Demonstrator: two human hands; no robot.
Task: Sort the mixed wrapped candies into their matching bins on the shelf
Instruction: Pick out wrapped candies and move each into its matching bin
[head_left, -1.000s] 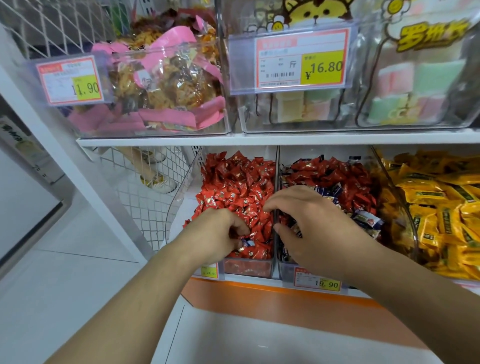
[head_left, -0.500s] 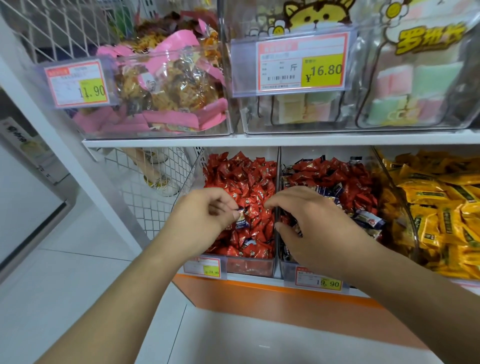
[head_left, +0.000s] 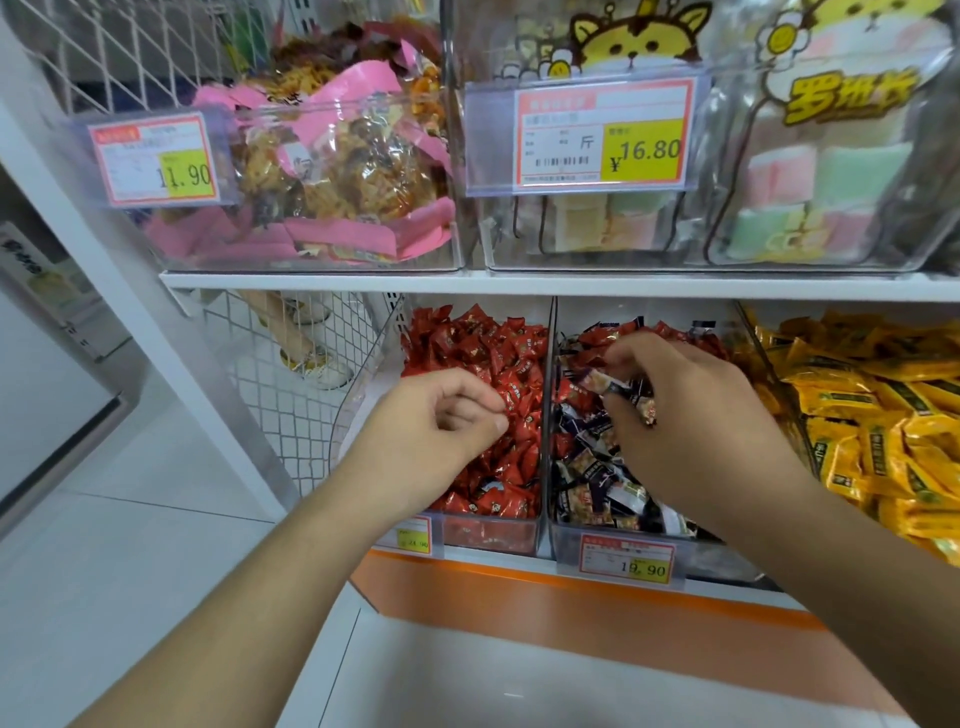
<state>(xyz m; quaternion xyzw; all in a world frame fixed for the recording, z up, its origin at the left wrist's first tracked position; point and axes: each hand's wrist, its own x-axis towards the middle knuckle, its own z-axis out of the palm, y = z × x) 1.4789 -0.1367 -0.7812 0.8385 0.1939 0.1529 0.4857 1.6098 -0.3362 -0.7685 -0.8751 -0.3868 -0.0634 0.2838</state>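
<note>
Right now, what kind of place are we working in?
Most likely a shop's bulk-sweets aisle: clear bins of wrapped candies, price tags like the 16.80 tag clipped on their fronts, and white shelving with mesh backing.

This is a shop's bulk-sweets aisle. Clear acrylic bins (head_left: 488, 535) of loose wrapped candies sit in rows on a white shelf (head_left: 571, 285), each fronted by a printed price tag (head_left: 602, 132) with barcode and yuan price, such as 16.80. Yellow snack packets (head_left: 872, 415) fill a neighbouring bin.
</note>
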